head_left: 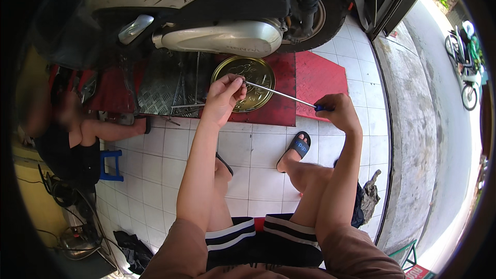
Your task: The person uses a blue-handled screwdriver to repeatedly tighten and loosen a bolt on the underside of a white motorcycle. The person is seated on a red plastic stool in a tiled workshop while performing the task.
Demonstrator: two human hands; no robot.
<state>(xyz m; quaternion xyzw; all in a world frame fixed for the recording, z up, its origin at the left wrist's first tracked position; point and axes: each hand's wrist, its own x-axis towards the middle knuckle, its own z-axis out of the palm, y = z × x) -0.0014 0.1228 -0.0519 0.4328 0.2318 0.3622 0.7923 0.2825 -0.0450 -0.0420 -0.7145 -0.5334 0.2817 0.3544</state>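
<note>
My right hand [339, 113] is closed round the blue handle of a long screwdriver [281, 93]. Its thin metal shaft runs leftward and slightly up to my left hand [225, 95], whose thumb and fingers pinch together at the tip. Whether a small part sits between those fingertips is too small to tell. Just behind the shaft is a round brass-coloured tray [221, 68] holding small loose parts, partly covered by my left hand. Beyond it stands a scooter, its silver engine cover [222, 37] facing me.
The scooter rests over a red metal platform [281, 116] with a dark tread plate [155, 88]. At the left a person [67, 144] sits near a blue plastic stool [111, 165]. A grey rag [370, 196] lies right of my leg. Outside, a motorbike [465, 72] stands on the road.
</note>
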